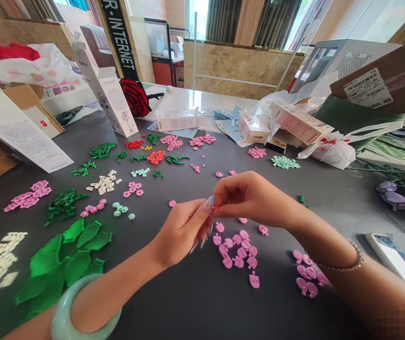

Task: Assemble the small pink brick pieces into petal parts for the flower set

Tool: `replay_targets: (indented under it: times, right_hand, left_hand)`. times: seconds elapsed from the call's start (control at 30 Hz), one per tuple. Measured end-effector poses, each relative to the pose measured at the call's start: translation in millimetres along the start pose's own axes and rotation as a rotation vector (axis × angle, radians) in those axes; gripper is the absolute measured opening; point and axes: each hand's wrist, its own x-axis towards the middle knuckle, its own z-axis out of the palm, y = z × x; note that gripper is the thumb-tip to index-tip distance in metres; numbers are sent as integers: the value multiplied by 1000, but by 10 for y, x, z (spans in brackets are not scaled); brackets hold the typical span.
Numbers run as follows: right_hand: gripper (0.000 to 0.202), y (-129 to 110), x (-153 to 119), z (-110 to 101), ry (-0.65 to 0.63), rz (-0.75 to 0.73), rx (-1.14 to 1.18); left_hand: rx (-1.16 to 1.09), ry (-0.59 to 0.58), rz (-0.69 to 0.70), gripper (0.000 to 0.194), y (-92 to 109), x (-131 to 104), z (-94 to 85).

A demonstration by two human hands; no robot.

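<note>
Over the middle of the dark table (pixel 174 302), my left hand (pixel 184 231) and my right hand (pixel 241 196) meet fingertip to fingertip. Both are closed in a pinch around a small pink building-block piece (pixel 212 211), mostly covered by the fingers. Just below the hands lies a loose group of pink petal pieces (pixel 238 260), and a second pink petal group (pixel 310 274) sits beside my right forearm. A pink piece (pixel 172 203) rests left of my left hand. Large green leaf pieces (pixel 66 264) lie near my left forearm.
Sorted piles include dark green pieces (pixel 64 205), cream pieces (pixel 105 182), red pieces (pixel 156 157) and mint pieces (pixel 285 162). A tall white box (pixel 112 101) and several small boxes stand behind. A phone (pixel 388 257) lies right, below purple flowers (pixel 397 196).
</note>
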Motion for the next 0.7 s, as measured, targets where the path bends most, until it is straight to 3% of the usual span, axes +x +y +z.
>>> replay_targets:
  times: [0.27, 0.57, 0.7]
  right_hand:
    - [7, 47, 22, -33, 54, -20, 89]
    - [6, 57, 29, -13, 103, -23, 6]
    - [4, 45, 29, 9, 97, -11, 92]
  left_hand:
    - [-137, 108, -46, 37, -28, 44, -24]
    - [-152, 109, -34, 37, -25, 62, -21]
    - [-131, 118, -40, 39, -20, 51, -20]
